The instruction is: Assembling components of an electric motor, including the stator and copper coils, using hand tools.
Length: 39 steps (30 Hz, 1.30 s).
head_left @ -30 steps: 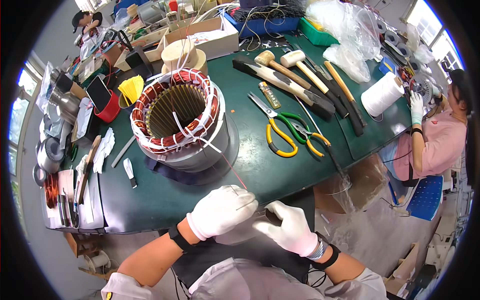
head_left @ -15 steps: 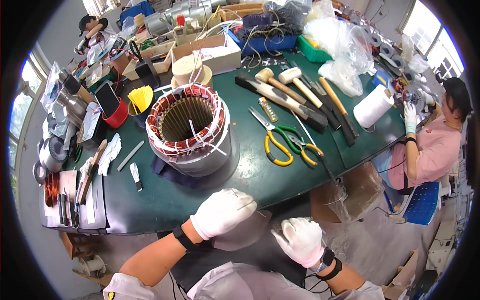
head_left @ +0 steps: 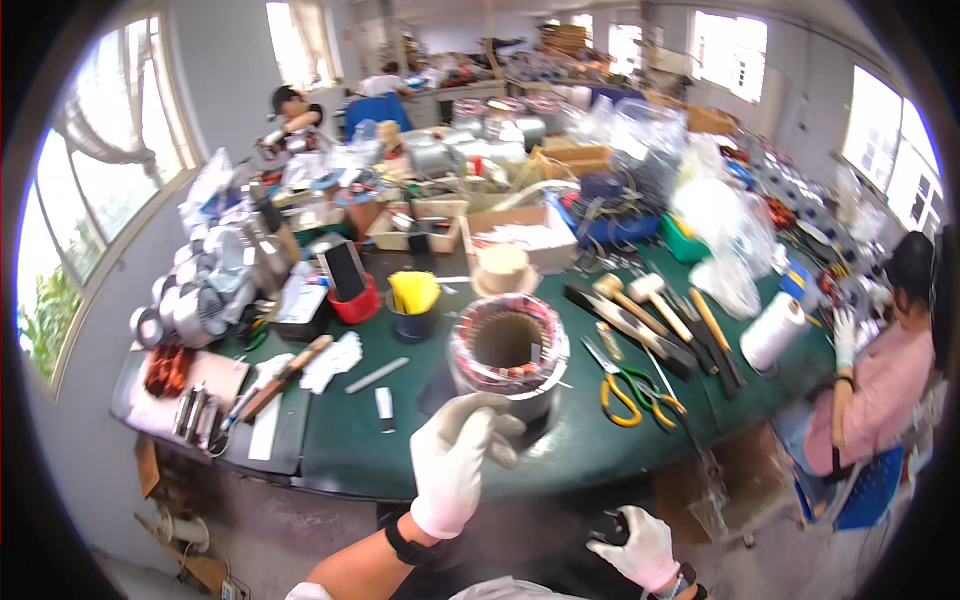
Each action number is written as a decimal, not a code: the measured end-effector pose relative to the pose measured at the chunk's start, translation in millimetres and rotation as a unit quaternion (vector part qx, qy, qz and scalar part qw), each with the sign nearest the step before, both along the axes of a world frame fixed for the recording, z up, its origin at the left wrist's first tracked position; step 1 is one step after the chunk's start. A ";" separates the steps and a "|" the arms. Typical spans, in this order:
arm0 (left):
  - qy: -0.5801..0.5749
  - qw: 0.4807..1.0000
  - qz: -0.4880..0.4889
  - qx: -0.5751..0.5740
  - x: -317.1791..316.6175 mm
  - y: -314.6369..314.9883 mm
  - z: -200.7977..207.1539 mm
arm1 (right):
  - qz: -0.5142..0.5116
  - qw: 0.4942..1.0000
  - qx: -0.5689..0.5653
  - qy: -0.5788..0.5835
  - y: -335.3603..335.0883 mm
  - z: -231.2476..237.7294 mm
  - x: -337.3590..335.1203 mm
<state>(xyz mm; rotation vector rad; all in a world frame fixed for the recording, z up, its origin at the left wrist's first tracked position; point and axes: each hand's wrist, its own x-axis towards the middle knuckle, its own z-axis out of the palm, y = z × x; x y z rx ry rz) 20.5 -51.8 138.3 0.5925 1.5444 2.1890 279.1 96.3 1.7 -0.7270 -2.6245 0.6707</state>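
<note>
Right now your right hand (head_left: 635,545) hangs low at the bottom edge, loosely curled, holding nothing. Your left hand (head_left: 458,460), gloved, is raised mid-frame, fingers bent but empty, just before the motor stator (head_left: 507,358) on the green table (head_left: 340,450). A careless reach could snag its loose wires; beyond, the pliers (head_left: 630,385) lie close.

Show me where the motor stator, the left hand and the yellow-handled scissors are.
motor stator (head_left: 508,352): head view, on its copper winding rim.
left hand (head_left: 457,462): head view, back of the white glove.
yellow-handled scissors (head_left: 618,392): head view, on a handle loop.
</note>
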 end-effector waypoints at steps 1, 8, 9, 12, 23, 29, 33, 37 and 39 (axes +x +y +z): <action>-0.016 1.000 -0.006 0.012 -5.9 -2.1 0.9 | 0.003 1.000 -0.018 -0.002 -3.2 4.7 -5.5; -0.067 0.996 -0.036 0.042 -17.3 -9.9 6.5 | 0.065 0.995 -0.069 -0.024 -11.3 25.3 -28.4; -0.065 0.997 -0.040 0.035 -18.9 -9.1 7.5 | 0.064 0.995 -0.073 -0.027 -10.8 25.5 -28.7; -0.009 0.999 -0.048 0.012 -32.5 -3.9 18.2 | 0.069 0.994 -0.080 -0.012 -8.0 23.0 -28.2; 0.109 0.992 0.060 0.010 -138.2 51.2 53.7 | 0.057 0.994 -0.091 0.011 0.9 31.1 -26.7; 0.451 0.877 0.153 -0.065 -90.3 -23.0 -20.1 | 0.037 0.972 -0.231 -0.022 8.6 39.3 -19.7; 0.712 0.659 -0.160 -0.183 -57.7 41.9 36.2 | 0.029 0.957 -0.287 0.003 15.0 43.9 -32.5; 0.741 0.590 -0.244 -0.207 -74.4 84.5 34.5 | 0.037 0.942 -0.330 0.054 18.0 56.6 -53.3; 0.763 0.533 -0.286 -0.228 -84.2 89.8 32.4 | 0.036 0.936 -0.347 0.046 22.4 60.4 -56.9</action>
